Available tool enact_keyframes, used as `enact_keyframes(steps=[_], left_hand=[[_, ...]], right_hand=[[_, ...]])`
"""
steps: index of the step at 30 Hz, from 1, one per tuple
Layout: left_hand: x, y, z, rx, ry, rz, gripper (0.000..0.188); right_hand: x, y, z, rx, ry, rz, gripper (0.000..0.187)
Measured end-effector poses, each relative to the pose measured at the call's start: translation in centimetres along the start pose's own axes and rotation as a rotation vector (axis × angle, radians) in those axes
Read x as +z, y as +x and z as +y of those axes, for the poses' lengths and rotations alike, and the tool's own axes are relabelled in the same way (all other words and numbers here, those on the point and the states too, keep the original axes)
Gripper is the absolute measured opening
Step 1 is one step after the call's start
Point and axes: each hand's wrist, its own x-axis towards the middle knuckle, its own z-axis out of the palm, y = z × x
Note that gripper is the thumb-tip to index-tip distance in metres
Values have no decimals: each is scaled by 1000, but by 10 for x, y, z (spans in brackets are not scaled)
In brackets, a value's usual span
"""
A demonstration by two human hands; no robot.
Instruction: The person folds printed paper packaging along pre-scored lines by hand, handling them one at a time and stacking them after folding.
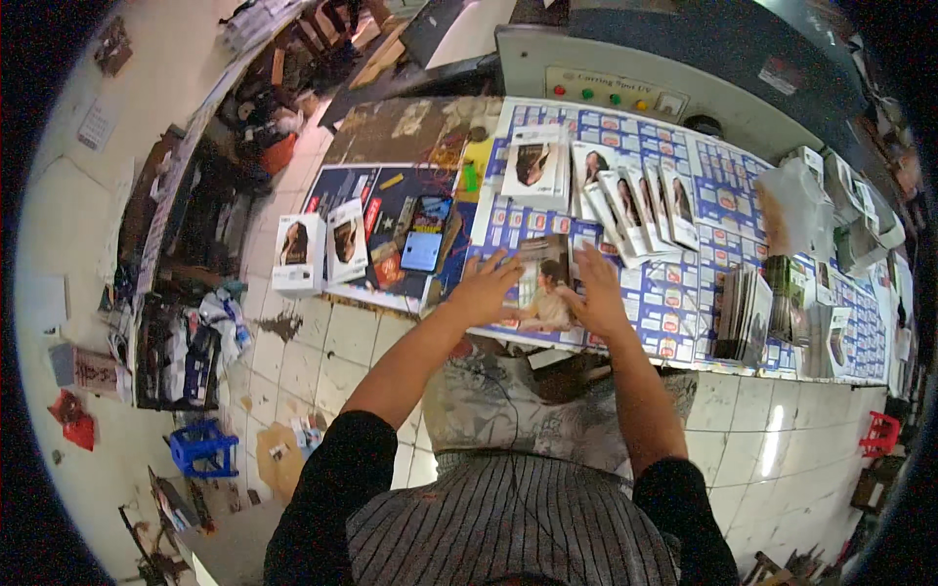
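Note:
A glossy printed booklet or sheet with a photo of a seated person (547,293) lies flat on the table before me. My left hand (487,289) rests at its left edge, fingers stretched out. At its right edge is my right hand (599,295), fingers also extended and slightly apart. Whether it is one sheet or several layers, I cannot tell. Just beyond, several white printed cards or booklets (635,210) are fanned out and overlapping. A stack of white printed pieces with a hair picture (534,168) sits to their left.
The table (674,342) is covered with blue-and-white printed sheets. Left of my hands lie a phone (426,234) and two small white stacks (298,252). Upright bundles (745,314) and a plastic bag (793,207) stand at right. A machine panel with buttons (614,93) rises behind.

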Motion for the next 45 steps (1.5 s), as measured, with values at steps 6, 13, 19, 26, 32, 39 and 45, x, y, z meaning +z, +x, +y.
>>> enact_keyframes(steps=[6, 13, 19, 26, 32, 39, 45], left_hand=[[-19, 5, 13, -48, 57, -91, 100], [-36, 28, 34, -122, 86, -278, 98], [-36, 30, 38, -182, 80, -352, 97], [-38, 28, 38, -206, 38, -375, 95], [-40, 35, 45, -211, 17, -380, 98], [-18, 45, 33, -132, 124, -328, 99], [-23, 37, 28, -117, 122, -304, 110]], right_hand=[[-53, -65, 36, 350, -198, 508, 40], [-10, -32, -33, 177, -1, 116, 15], [2, 12, -7, 137, -72, 163, 13], [14, 65, 13, 370, 39, 45, 17], [17, 79, 28, 335, 72, 107, 23], [-5, 57, 33, 246, 143, -113, 34], [-58, -9, -12, 208, 61, -537, 67]])
